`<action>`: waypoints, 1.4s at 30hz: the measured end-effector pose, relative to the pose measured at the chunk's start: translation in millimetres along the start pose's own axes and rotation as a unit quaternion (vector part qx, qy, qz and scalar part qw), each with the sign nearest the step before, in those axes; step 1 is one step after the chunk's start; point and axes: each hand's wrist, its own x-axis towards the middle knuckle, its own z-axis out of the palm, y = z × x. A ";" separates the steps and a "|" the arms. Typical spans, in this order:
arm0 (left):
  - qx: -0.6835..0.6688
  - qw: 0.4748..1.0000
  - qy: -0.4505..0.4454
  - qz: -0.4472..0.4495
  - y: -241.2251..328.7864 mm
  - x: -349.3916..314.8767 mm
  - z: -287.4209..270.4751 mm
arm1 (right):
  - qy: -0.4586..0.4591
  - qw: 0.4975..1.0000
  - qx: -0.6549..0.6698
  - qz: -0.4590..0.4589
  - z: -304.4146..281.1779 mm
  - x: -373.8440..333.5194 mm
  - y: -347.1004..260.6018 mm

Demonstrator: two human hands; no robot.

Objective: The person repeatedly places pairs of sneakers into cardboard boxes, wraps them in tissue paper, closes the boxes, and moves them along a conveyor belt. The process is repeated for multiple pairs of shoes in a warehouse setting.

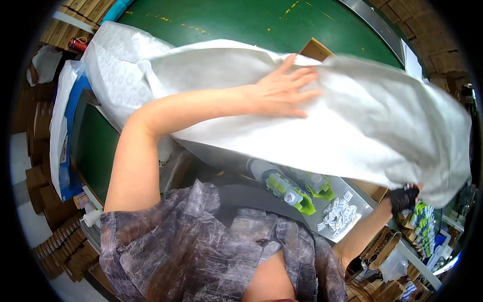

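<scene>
A large white sheet (pixel 282 136), perhaps the side of a big bag, stretches across the middle and out to the right, its right end blurred by motion. My left hand (pixel 289 91) lies on top of it, palm down and fingers spread. At the sheet's lower right edge is my right hand (pixel 408 196), with a black covering around the wrist and palm. Its fingers appear closed on that edge, partly hidden by the material. Clear wrap with a pale pattern (pixel 121 70) adjoins the sheet on the left.
Green-and-clear plastic items (pixel 289 194) and a pile of small white packets (pixel 339 215) lie below the sheet. Behind it runs a green table (pixel 221 22) with a brown cardboard piece (pixel 316 49). Cartons (pixel 427 38) are stacked at the far right; more green items (pixel 425 229) stand lower right.
</scene>
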 end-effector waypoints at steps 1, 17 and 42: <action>0.023 0.999 -0.028 -0.006 -11.8 -9.3 11.0 | 0.029 0.999 -0.030 -0.009 -27.6 16.6 -0.1; -0.520 0.595 -0.192 -0.581 -128.6 -83.8 11.7 | 0.062 0.917 -0.389 -0.062 -158.1 -13.9 37.8; -0.380 0.863 -0.069 -0.326 -182.7 17.1 -50.7 | -0.408 0.906 -0.103 0.054 146.0 -239.9 2.9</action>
